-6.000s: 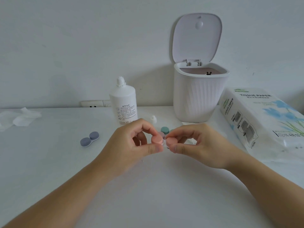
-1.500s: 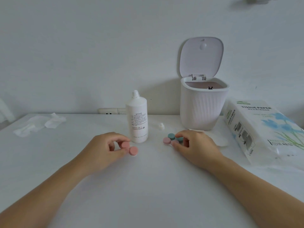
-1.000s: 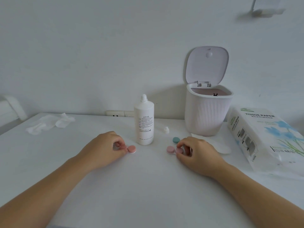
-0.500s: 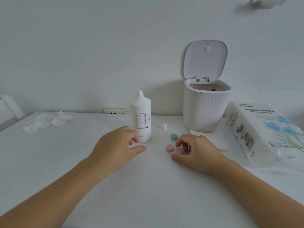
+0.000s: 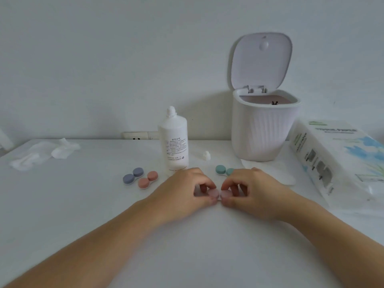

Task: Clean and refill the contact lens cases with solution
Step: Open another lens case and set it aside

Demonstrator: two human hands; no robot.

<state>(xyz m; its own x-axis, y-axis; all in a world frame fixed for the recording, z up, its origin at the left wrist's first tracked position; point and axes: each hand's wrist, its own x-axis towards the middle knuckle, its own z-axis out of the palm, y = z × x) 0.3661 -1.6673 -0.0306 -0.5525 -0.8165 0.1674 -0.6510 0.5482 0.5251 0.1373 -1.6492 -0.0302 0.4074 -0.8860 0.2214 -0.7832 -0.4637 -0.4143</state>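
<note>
Both hands are holding a light pink lens case (image 5: 217, 193) just above the table (image 5: 83, 204). The left hand (image 5: 187, 190) is pinching one round cap and the right hand (image 5: 249, 190) is pinching the other, fingers curled tight. Behind the grip, the solution bottle (image 5: 176, 144) is standing up. A green case (image 5: 223, 170) is sitting just behind the right hand. An orange case (image 5: 148, 179) and a blue case (image 5: 133, 176) are lying off to the left.
</note>
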